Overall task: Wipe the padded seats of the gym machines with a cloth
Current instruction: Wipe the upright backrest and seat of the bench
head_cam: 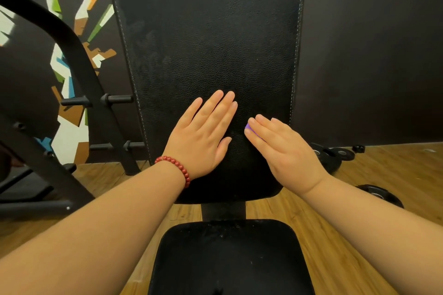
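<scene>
The left hand [203, 134] is lying flat on the lower part of the tall black padded leather backrest [208, 31] with white stitching along its edges. Its fingers are stretching straight and close together, grasping nothing, and the palm is pressing against the leather. A red beaded bracelet [177, 167] is sitting around that wrist.

The right hand [285, 148] is resting just beside it on the same backrest, fingers also straight, angled toward the left hand. It is pressing down on a small purple cloth [248, 129], which is showing only as a corner peeking out under the fingertips; the rest is staying hidden beneath the hand. The 2 hands are lying near each other without touching.

Below the backrest, the black padded seat cushion [227, 258] is sitting between both forearms, carrying pale specks near its upper edge. A black metal rack with short pegs [79, 67] is standing at the left, in front of a dark wall painted with a colourful angular mural [69, 127]. Black round weight plates [333, 154] are lying on the wooden plank floor [383, 235] to the right of the backrest.
</scene>
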Available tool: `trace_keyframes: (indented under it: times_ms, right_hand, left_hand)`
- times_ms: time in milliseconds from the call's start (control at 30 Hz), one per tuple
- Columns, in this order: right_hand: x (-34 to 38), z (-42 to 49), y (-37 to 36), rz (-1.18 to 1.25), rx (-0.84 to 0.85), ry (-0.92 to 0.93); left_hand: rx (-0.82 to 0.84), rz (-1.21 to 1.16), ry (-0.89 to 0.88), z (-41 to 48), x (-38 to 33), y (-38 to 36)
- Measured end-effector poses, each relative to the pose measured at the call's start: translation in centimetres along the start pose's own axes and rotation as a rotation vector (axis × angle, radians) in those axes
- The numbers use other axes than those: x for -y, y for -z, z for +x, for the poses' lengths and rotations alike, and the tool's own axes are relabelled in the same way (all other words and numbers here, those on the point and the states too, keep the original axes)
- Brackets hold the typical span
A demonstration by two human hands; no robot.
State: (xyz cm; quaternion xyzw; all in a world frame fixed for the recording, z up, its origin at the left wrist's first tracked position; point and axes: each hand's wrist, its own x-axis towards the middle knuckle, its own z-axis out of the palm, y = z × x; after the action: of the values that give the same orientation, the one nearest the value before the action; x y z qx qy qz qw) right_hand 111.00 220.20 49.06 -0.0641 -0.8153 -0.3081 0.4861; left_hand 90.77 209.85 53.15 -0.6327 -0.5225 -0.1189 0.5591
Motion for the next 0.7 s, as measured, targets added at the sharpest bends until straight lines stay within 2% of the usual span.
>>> trace_keyframes:
  times_ms: [67, 167, 233, 400, 700]
  right_hand:
    - [0.8, -0.9, -0.4, 0.012, 0.026, 0.015]
    - [1.0, -2.0, 0.1, 0.029, 0.136, 0.157]
    - [0.0, -0.9, 0.7, 0.016, 0.144, 0.224]
    - [-0.4, 1.2, -0.1, 0.011, 0.007, 0.103]
    - [1.5, -3.0, 0.3, 0.054, 0.208, 0.257]
  left_hand:
    - [-0.003, -0.001, 0.0, 0.0, 0.0, 0.0]
    - [0.0, -0.004, 0.001, -0.2, -0.1, -0.1]
    - [-0.003, -0.004, 0.005, -0.2, -0.1, -0.1]
    - [0.003, -0.005, -0.011, -0.4, 0.0, -0.1]
    - [0.053, -0.012, -0.216, -2.1, 0.0, -0.4]
